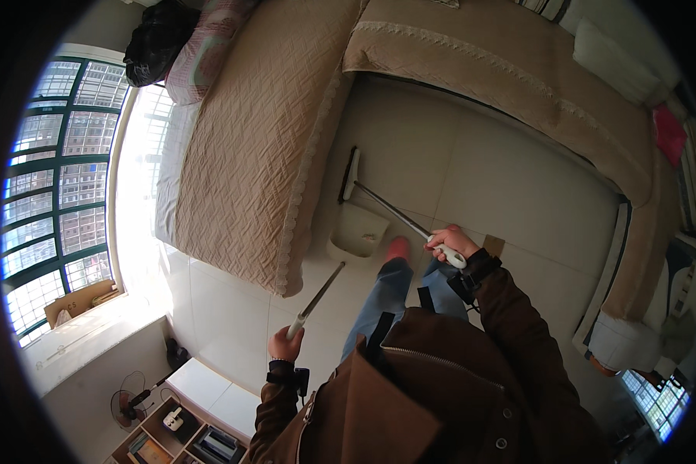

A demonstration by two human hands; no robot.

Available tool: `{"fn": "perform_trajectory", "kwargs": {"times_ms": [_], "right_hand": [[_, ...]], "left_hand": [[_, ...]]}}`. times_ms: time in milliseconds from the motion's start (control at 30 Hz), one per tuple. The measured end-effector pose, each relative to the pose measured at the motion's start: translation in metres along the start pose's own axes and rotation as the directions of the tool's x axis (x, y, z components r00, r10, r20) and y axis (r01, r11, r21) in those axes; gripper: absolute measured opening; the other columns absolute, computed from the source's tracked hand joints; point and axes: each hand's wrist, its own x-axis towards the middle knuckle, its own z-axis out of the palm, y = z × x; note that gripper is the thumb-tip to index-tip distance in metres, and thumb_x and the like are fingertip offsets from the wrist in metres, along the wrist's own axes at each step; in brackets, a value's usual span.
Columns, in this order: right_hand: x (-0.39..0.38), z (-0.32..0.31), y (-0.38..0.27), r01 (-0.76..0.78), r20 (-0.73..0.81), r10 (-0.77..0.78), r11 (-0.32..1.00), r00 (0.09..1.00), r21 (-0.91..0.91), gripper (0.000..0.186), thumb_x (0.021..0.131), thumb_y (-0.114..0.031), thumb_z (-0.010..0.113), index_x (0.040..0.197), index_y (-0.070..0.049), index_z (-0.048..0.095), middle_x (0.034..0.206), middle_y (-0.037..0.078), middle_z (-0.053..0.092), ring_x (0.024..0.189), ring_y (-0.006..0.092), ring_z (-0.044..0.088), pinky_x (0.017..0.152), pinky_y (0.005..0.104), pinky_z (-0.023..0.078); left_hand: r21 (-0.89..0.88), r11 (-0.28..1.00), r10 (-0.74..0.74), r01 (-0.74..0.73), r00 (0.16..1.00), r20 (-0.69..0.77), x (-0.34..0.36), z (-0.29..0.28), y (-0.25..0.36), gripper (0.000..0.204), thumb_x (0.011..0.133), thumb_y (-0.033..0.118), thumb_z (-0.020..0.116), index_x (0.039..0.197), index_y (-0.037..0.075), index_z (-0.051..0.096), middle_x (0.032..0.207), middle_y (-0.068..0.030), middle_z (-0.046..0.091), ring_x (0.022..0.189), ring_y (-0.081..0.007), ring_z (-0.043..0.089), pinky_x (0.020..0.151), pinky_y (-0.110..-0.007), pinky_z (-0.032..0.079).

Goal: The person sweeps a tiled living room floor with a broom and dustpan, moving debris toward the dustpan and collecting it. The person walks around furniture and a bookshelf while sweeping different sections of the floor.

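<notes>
My left hand (285,345) is closed round the white grip of a metal handle (315,300) leading to a cream dustpan (349,243), which lies on the floor beside the beige quilted cover's lace edge. My right hand (448,241) grips the white end of a broom's metal pole (394,207). The broom head (349,174), white with dark bristles, rests on the tiles just beyond the dustpan, close to the covered furniture. My feet and legs show below the dustpan, with a pink slipper (398,248) near it.
A quilt-covered bed or couch (247,139) stands left, joining a covered seat (487,54) along the back and right. A brown flat piece (494,248) lies on the tiled floor (510,170). A window (85,185), fan (127,406) and cubby shelf (159,439) are at left.
</notes>
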Motion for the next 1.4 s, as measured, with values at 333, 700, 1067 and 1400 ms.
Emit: {"fn": "perform_trajectory", "kwargs": {"times_ms": [333,700,1067,1400], "right_hand": [[-0.079,-0.095,0.082,0.001,-0.271,0.045,0.986,0.961,0.168,0.009,0.074,-0.013,0.048,0.079,-0.005,0.048,0.060,-0.002,0.044,0.041,0.0025,0.036,0.034,0.0159,0.030],[-0.132,-0.079,0.111,0.412,-0.590,-0.442,0.890,0.676,-0.195,0.010,0.063,-0.005,0.051,0.060,0.002,0.045,0.049,0.010,0.046,0.039,0.0179,0.047,0.038,0.0283,0.038],[-0.075,-0.073,0.054,0.369,-0.143,-0.341,0.850,0.929,0.375,0.007,0.071,0.000,0.046,0.076,-0.001,0.040,0.067,0.006,0.044,0.045,0.0062,0.038,0.037,0.0174,0.034],[-0.142,-0.250,0.142,0.494,-0.393,-0.300,0.536,0.869,0.684,0.014,0.073,-0.003,0.048,0.084,0.000,0.040,0.076,0.009,0.047,0.047,0.0062,0.042,0.036,0.0146,0.037]], "left_hand": [[0.040,0.998,-0.054,0.054,0.999,-0.003,0.001,-0.001,-0.041,0.032,0.065,0.039,0.060,0.077,0.010,0.062,0.064,-0.0132,0.058,0.063,-0.0318,0.056,0.056,-0.039,0.045],[0.048,0.985,0.165,-0.166,0.986,0.038,0.050,-0.003,-0.017,0.035,0.064,0.037,0.060,0.073,0.004,0.061,0.062,-0.0181,0.056,0.061,-0.0332,0.056,0.053,-0.039,0.043],[0.143,0.914,0.374,-0.380,0.925,0.065,0.082,-0.006,0.065,0.035,0.062,0.041,0.062,0.077,0.009,0.062,0.064,-0.0145,0.057,0.061,-0.0313,0.057,0.053,-0.040,0.044],[0.212,0.800,0.545,-0.561,0.828,0.134,0.072,0.016,0.176,0.034,0.063,0.040,0.061,0.075,0.009,0.061,0.061,-0.0152,0.056,0.058,-0.0317,0.056,0.051,-0.040,0.043]]}}
